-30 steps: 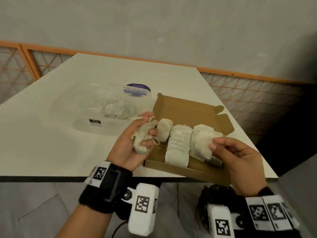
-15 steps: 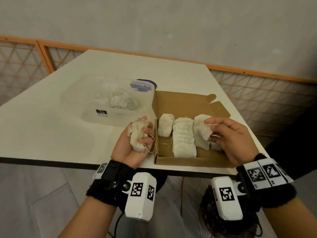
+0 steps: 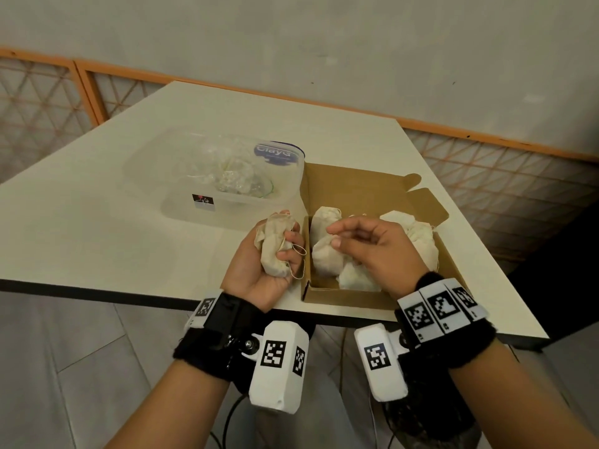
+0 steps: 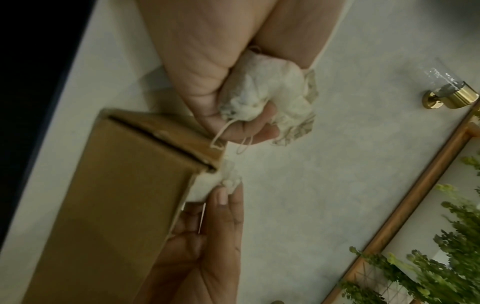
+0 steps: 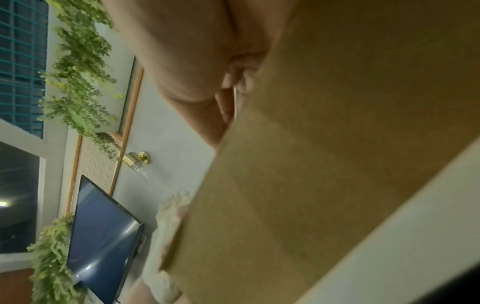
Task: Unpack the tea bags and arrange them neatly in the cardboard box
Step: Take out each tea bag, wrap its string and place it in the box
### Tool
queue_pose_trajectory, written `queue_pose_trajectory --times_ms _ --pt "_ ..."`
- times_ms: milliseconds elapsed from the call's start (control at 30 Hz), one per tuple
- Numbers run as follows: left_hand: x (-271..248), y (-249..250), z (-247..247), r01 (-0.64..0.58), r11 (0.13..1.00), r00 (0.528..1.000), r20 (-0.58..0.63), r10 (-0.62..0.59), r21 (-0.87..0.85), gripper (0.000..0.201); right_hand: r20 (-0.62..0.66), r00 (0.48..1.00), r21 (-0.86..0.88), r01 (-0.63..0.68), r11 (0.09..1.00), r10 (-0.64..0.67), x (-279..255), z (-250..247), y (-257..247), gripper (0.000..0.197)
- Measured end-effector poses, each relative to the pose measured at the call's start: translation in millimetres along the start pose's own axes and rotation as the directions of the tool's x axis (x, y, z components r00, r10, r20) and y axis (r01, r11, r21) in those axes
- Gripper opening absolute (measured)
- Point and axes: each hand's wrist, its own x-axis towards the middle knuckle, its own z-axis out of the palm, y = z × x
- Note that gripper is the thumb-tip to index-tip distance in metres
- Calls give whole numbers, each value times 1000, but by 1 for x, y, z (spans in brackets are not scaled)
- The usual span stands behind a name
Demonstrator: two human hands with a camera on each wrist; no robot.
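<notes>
Cardboard box [image 3: 363, 189]: open at the counter's [image 3: 97, 241] near edge, tea bags [image 3: 325, 251] in rows inside
Plastic tub [image 3: 207, 186]: behind-left of box, crumpled clear wrappers inside
Left hand [image 3: 259, 270]: palm up beside the box's left wall, fingers gripping a tea-bag bundle [image 3: 275, 246]
Right hand [image 3: 372, 247]: over the box, fingers loosely curled; whether they pinch anything I cannot tell

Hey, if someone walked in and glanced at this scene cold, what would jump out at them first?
Probably the two hands at the table's near edge: the left hand grips a bunch of tea bags just left of the open cardboard box, loose strings dangling. The right hand hovers over the box, fingers curled above the pale tea bags already inside. Behind them stands a clear plastic container holding crumpled wrappers.
</notes>
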Motion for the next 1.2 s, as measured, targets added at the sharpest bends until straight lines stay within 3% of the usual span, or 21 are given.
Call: queue_pose_trajectory --times_ms 167,267,433,533,633,733,833,900,933,1033,1200 --pt "1 -1 2 -28 1000 1000 -6 28 0 25 -85 996 -129 -6 992 -5 2 3 4 15" --pt "1 -1 2 -25 1000 1000 -8 26 11 29 -82 995 -142 -69 988 58 1 2 -1 14" --pt "2 -2 1 -19 999 1000 -6 19 -29 17 36 978 -105 -203 974 208 8 -8 -38 7" --pt "4 -1 -1 1 998 1000 -4 -1 -56 18 173 929 -119 -308 944 326 21 -9 -56 7" --pt "7 1 -7 24 995 998 57 -18 -99 45 228 863 -269 -390 881 452 37 -7 -58 8" --pt "8 3 -11 21 996 993 114 -11 -91 67 195 840 -383 -410 828 506 51 -6 -53 10" --pt "9 2 -10 12 998 996 92 -5 -69 47 166 854 -470 -371 801 494 60 -6 -51 10" --pt "9 1 -9 -3 999 998 58 5 -41 27 155 889 -605 -260 753 431 63 -8 -52 4" --pt "8 1 -9 -1 999 998 60 3 -36 27 161 908 -687 -178 704 387 64 -9 -53 6" --pt "9 2 -11 15 998 994 107 -8 -64 53 201 930 -826 -8 564 308 66 -9 -58 11" --pt "10 2 -13 35 997 989 147 -24 -76 62 190 952 -865 48 499 238 69 -4 -54 11"
